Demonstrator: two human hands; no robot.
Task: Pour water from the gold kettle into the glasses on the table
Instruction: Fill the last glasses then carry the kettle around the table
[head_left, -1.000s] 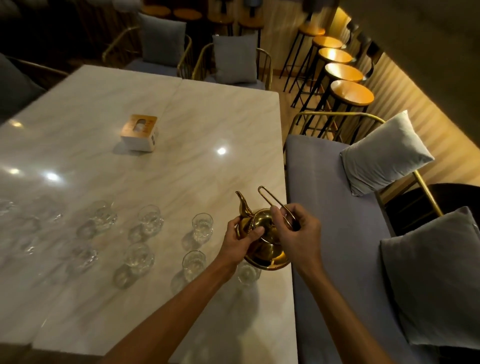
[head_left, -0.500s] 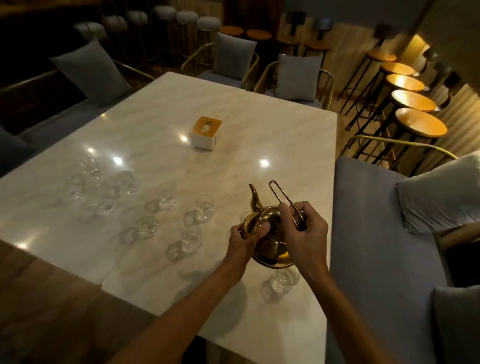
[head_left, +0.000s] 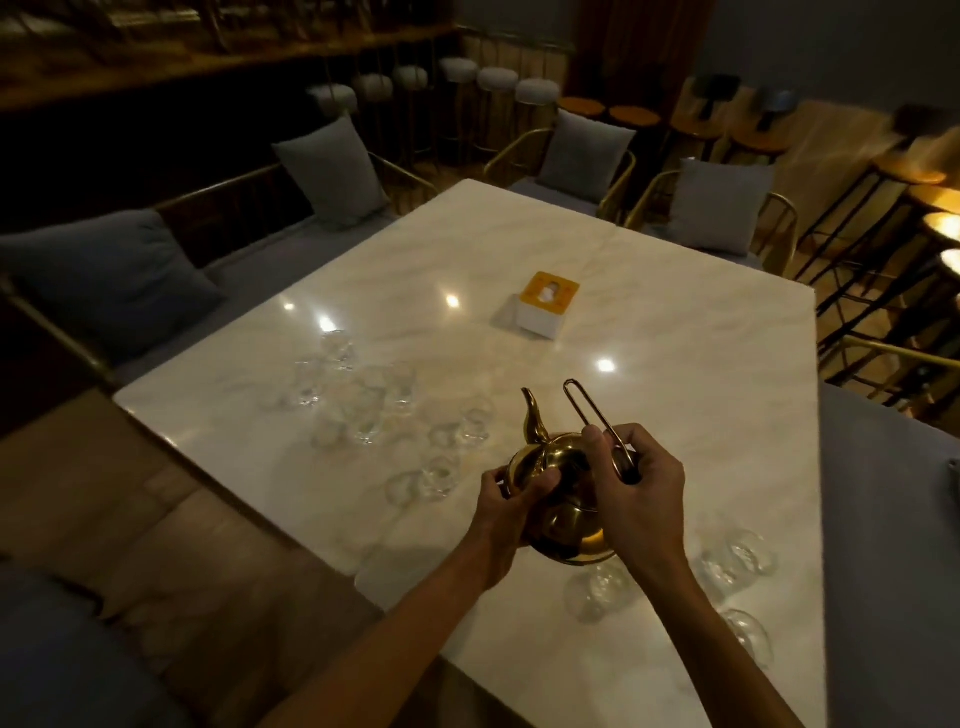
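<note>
Right hand (head_left: 641, 483) grips the gold kettle (head_left: 563, 512) by its handle; left hand (head_left: 501, 512) holds its body; glasses (head_left: 439, 475) just left, contents unclear.

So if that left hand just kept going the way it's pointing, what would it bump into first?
The left hand points up and to the right and already grips the body of the gold kettle, so the kettle comes first. The right hand, holding the kettle's handle, looks next, though depth is unclear.
</note>
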